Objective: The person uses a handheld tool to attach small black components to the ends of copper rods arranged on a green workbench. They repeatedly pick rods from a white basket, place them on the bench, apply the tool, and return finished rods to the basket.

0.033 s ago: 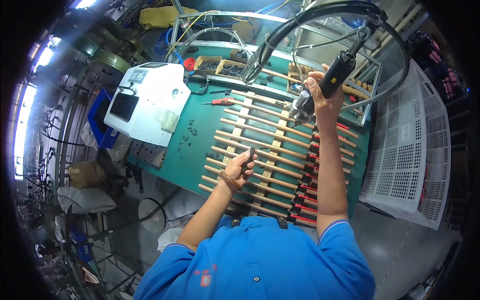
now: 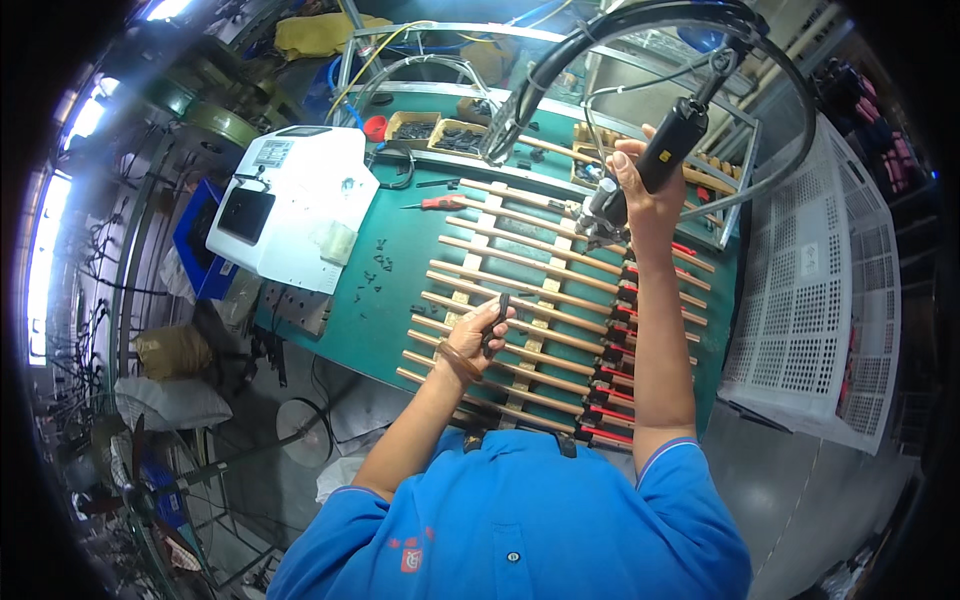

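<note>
My right hand is raised over the far right of the rack, its fingers round a black electric screwdriver with a metal front end that points down and left. My left hand is closed on a small black part above the middle of the rods. Many thin wooden rods lie side by side across slotted wooden rails. Black and red clamp-like pieces sit along their right portion, partly hidden by my right forearm.
A white machine housing stands at the left, near a red-handled screwdriver and scattered black bits on the green tabletop. Boxes of black parts line the back. Thick cables loop overhead. A white perforated crate is right.
</note>
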`<state>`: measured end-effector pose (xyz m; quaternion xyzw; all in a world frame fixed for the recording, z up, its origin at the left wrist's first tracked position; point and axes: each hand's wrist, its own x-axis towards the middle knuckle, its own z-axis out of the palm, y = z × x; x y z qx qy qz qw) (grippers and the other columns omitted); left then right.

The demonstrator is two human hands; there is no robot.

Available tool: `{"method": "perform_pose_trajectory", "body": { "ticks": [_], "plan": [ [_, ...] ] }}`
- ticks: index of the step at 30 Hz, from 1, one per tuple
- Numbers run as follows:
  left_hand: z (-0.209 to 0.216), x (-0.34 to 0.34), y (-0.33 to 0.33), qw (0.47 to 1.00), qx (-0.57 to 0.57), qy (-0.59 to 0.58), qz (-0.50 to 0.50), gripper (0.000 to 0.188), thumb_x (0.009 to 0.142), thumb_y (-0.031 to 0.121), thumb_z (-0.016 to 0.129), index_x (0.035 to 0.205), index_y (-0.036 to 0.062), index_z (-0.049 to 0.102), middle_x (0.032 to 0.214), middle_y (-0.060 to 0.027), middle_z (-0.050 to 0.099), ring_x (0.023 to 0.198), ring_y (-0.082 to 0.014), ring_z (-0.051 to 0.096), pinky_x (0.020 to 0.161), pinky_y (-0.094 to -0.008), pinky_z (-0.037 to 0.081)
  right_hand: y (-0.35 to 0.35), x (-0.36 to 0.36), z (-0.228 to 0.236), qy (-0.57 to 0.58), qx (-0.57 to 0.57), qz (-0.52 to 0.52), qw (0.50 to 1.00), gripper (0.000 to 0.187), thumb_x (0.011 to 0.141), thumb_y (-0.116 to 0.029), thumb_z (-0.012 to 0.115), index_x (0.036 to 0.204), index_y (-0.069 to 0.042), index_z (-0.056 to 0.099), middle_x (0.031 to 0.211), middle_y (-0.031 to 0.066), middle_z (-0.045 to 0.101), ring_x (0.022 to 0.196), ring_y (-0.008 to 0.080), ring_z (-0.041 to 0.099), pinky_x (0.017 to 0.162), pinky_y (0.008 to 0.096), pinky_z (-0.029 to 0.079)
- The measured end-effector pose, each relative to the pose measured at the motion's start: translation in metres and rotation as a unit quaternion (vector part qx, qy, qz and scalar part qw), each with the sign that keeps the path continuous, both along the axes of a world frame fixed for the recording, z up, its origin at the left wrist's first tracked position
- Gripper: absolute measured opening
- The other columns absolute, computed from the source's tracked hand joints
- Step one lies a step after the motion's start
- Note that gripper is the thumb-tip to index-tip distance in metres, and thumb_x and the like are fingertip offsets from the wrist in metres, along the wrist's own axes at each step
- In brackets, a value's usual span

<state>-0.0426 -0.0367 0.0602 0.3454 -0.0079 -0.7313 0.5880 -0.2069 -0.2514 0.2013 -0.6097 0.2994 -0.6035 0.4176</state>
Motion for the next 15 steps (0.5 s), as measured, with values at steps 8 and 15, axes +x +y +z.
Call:
{"method": "perform_pose_trajectory", "body": {
  "ticks": [8, 15],
  "plan": [
    [-0.008, 0.02, -0.015, 0.992, 0.028, -0.1, -0.069, 0.023, 0.088, 0.015, 0.062, 0.109, 0.0063, 0.056, 0.088, -0.0023, 0.065, 0.058, -0.0024, 0.048, 0.04, -0.0131, 0.036, 0.012, -0.009, -0.001, 0.025, -0.006, -0.023, 0.999, 0.037, 0.08, -0.014, 0.075, 0.107, -0.003, 0.052, 0.092, 0.0024, 0.062, 0.082, 0.0065, 0.057, 0.074, 0.0222, 0.046],
    [-0.054, 0.048, -0.093, 0.924, -0.073, -0.357, -0.113, 0.025, 0.089, 0.018, 0.06, 0.111, 0.0072, 0.064, 0.075, 0.0017, 0.062, 0.048, -0.0017, 0.04, 0.04, -0.019, 0.03, -0.003, 0.004, 0.013, 0.036, -0.065, -0.132, 0.988, 0.039, 0.079, -0.004, 0.072, 0.11, -0.002, 0.049, 0.096, 0.007, 0.062, 0.079, 0.0103, 0.061, 0.069, 0.0227, 0.052]
  ]
}}
